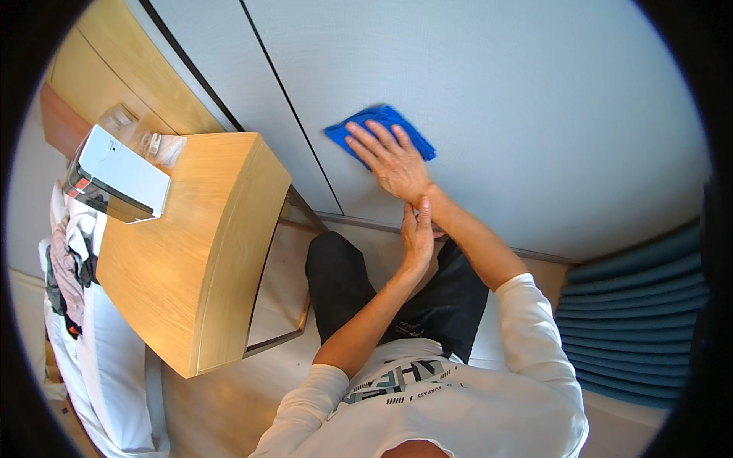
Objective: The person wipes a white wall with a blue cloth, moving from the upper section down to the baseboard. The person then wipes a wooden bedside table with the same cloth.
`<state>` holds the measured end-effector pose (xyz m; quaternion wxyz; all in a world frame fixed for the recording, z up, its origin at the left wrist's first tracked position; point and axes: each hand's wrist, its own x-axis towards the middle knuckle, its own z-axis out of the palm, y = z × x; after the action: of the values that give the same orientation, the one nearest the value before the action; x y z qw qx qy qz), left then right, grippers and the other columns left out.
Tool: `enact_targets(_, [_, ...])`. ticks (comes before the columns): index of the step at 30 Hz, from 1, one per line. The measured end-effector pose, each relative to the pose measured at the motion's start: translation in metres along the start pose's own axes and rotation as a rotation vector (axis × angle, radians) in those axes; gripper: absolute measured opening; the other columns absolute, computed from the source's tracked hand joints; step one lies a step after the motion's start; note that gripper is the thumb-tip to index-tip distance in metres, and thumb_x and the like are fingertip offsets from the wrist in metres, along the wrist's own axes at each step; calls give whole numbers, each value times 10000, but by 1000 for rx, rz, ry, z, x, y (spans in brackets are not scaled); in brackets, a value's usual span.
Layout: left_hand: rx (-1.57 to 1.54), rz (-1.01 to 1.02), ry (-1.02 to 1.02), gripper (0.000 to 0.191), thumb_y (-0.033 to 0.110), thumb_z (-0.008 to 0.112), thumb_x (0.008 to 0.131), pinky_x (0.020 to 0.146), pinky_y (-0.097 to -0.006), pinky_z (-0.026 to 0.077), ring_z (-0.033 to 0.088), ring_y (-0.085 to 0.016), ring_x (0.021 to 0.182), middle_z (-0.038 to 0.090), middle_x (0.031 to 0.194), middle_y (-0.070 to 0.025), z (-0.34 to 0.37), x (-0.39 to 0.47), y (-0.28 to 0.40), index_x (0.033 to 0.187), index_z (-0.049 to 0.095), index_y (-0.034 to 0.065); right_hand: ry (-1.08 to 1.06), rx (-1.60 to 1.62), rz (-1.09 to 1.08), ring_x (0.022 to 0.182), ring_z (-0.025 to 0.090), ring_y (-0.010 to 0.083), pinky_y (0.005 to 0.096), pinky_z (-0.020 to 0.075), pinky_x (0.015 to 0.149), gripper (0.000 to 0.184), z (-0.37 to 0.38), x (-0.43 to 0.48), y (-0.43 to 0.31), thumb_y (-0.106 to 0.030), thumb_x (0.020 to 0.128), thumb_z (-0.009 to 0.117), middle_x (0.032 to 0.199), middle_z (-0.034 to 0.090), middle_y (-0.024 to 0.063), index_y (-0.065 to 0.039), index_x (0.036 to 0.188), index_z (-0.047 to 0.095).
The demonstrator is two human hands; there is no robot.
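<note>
My right hand point(395, 163) lies spread over a folded blue cloth point(385, 117) and presses it flat against a pale grey panel point(515, 114). The cloth shows beyond the fingertips and on both sides of the hand. Just below, my left hand point(419, 237) is raised at my right wrist, its fingers near or touching the underside of that wrist. I see no object in the left hand; part of it is hidden behind the right forearm.
A wooden desk point(189, 246) at the left bears a white box-shaped device point(123, 174) and a clear plastic bag point(169, 150). Behind it is a bed point(117, 355) with clothes point(67, 263). Dark teal curtains point(635, 315) hang at the right. Dark seams cross the panel's left part.
</note>
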<state>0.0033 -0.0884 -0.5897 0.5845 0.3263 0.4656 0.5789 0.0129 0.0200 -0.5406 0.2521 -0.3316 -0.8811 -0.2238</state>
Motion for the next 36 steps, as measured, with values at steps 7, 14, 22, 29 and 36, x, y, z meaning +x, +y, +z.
enact_targets(7, [55, -336, -95, 526, 526, 450, 946, 645, -309, 519, 655, -184, 836, 622, 1023, -79, 3, -17, -31, 1223, 445, 78, -179, 73, -93, 1336, 344, 176, 377, 228, 1112, 571, 24, -67, 0, -90, 833, 516, 1519, 292, -24, -136, 1395, 430])
enact_targets(14, [193, -179, -175, 527, 426, 550, 933, 617, -288, 519, 644, -172, 795, 635, 974, -80, 39, -23, -34, 1273, 421, 44, 166, -91, 173, 1294, 386, 180, 404, 233, 1072, 614, -21, -77, 32, -65, 770, 552, 1471, 379, -45, -229, 1359, 491])
enact_targets(22, [94, -31, -46, 558, 465, 493, 952, 629, -279, 529, 640, -164, 839, 631, 983, -117, 20, -14, -10, 1252, 398, 5, 66, 98, 12, 1356, 317, 203, 427, 150, 1119, 603, -19, -25, 17, -48, 828, 497, 1495, 338, -32, -212, 1404, 428])
enact_targets(29, [257, -43, -214, 535, 428, 531, 941, 599, -274, 519, 635, -160, 824, 627, 987, -96, 44, -12, -35, 1268, 398, 27, 328, -121, 350, 1366, 288, 221, 433, 131, 1114, 556, -20, -75, 47, -170, 771, 624, 1446, 411, -51, -281, 1309, 543])
enact_targets(36, [164, -538, -356, 485, 427, 553, 929, 641, -304, 500, 653, -188, 855, 609, 1026, -66, 18, -32, -71, 1254, 409, 97, 56, -80, 316, 1191, 430, 263, 467, 290, 964, 597, 11, -149, 19, -131, 757, 610, 1429, 421, 5, -228, 1338, 512])
